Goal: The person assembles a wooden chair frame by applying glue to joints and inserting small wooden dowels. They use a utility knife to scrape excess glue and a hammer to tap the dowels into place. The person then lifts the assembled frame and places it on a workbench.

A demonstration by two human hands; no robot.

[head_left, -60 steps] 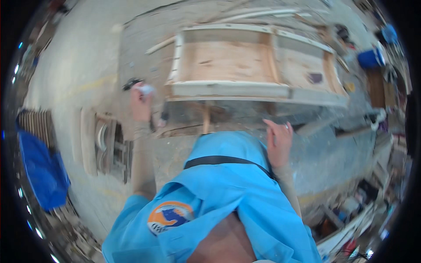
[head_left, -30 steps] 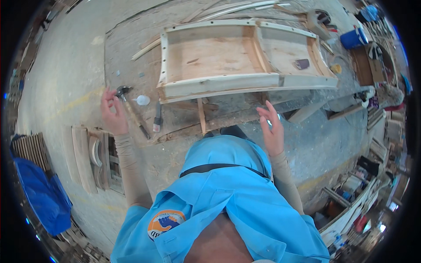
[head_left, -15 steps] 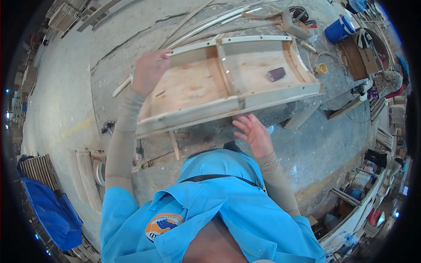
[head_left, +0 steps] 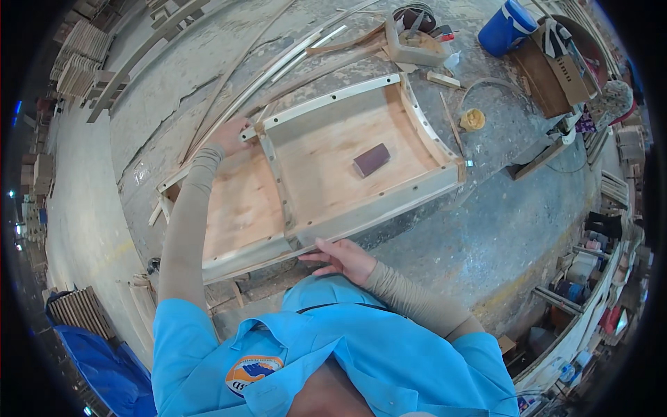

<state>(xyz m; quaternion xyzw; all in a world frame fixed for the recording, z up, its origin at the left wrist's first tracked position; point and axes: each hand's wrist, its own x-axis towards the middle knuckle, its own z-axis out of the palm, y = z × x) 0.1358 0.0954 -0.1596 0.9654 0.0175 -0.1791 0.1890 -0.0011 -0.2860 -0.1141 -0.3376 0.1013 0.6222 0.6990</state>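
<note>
A shallow curved wooden frame (head_left: pixel 361 221) with a pale plywood bottom lies tilted across the workbench in front of me. A crosspiece (head_left: pixel 274 174) divides it, and dark screw heads or holes dot its rims. On the far rail, left of the crosspiece, my left hand (head_left: pixel 229 135) is closed round the wood, its fingers partly hidden. My right hand (head_left: pixel 345 262) is at the near rail, fingers stretched out and thumb apart, fingertips at or just below the lower edge. Inside the right compartment lies a dark purple-brown sanding block or roll (head_left: pixel 372 160).
Long wooden strips (head_left: pixel 292 59) lie on the bench beyond the frame. At the far right are a tool-filled tray (head_left: pixel 410 48), a yellow tub (head_left: pixel 472 119), a blue bucket (head_left: pixel 506 29) and a cardboard box (head_left: pixel 549 76). A blue tarp (head_left: pixel 104 361) hangs at lower left.
The frame has shifted left and turned in view, its right end now nearer me. My left hand has come down onto the far rail; my right hand has moved left along the near rail.
</note>
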